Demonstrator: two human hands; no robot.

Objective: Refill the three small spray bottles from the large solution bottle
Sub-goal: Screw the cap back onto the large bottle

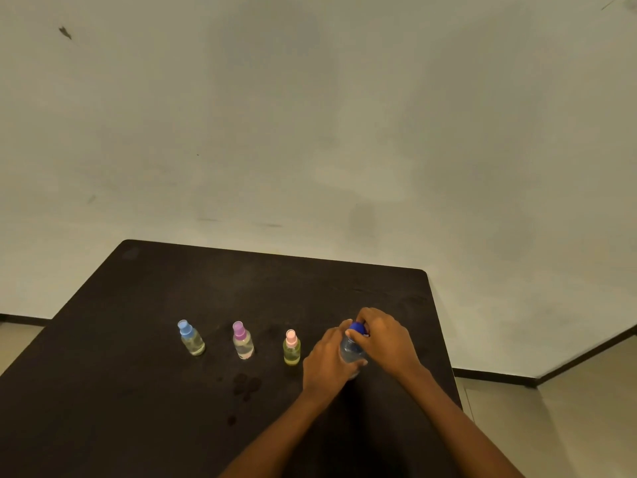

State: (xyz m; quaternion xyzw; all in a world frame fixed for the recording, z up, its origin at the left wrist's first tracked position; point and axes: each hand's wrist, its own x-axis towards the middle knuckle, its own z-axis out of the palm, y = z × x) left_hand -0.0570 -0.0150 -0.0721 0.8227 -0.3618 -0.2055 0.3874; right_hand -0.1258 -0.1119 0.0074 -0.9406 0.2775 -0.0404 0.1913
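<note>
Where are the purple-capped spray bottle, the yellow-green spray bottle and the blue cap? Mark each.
purple-capped spray bottle (pixel 243 346): head view, on its clear body.
yellow-green spray bottle (pixel 292 353): head view, on its tinted body.
blue cap (pixel 357 328): head view, on its visible side.

Dark table, what may be wet spots on it, pale scuffed wall, dark baseboard

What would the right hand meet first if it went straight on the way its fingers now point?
The right hand grips the blue cap; beyond it, probably the left hand, though depth is unclear.
</note>
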